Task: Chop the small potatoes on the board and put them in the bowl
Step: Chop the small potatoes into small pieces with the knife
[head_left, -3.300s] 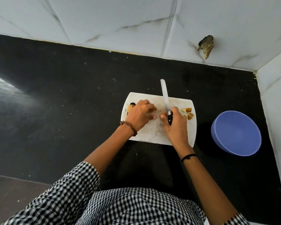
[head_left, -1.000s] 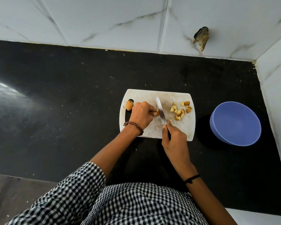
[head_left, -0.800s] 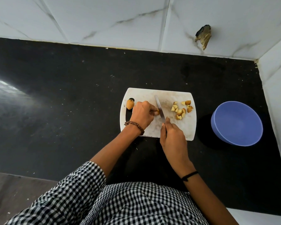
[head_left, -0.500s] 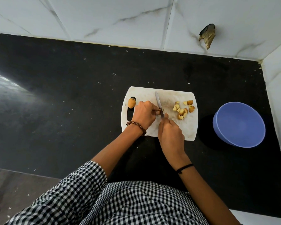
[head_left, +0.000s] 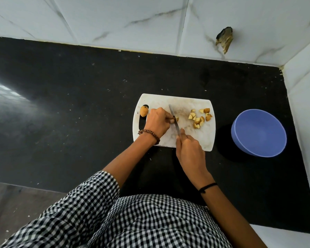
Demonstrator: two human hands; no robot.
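Observation:
A white chopping board (head_left: 186, 102) lies on the black counter. My left hand (head_left: 157, 122) pinches a small potato piece (head_left: 176, 119) against the board's middle. My right hand (head_left: 189, 148) grips a knife (head_left: 174, 119) by its handle, and the blade lies across that piece, right beside my left fingertips. Several chopped potato chunks (head_left: 199, 118) form a heap on the board's right side. One whole small potato (head_left: 143, 111) sits at the board's left end by the handle slot. A blue bowl (head_left: 258, 133) stands to the right of the board; no potato shows inside it.
The black counter (head_left: 70, 104) stretches wide to the left and behind the board. White tiled walls (head_left: 132, 20) close it in at the back and on the right, with a broken hole (head_left: 225, 39) in the back tile. The counter's front edge runs near my body.
Since 3.3 s ago the chopped heap on the right has grown. Over the last second the knife blade has stayed at the held piece while my right hand shifted slightly along the board.

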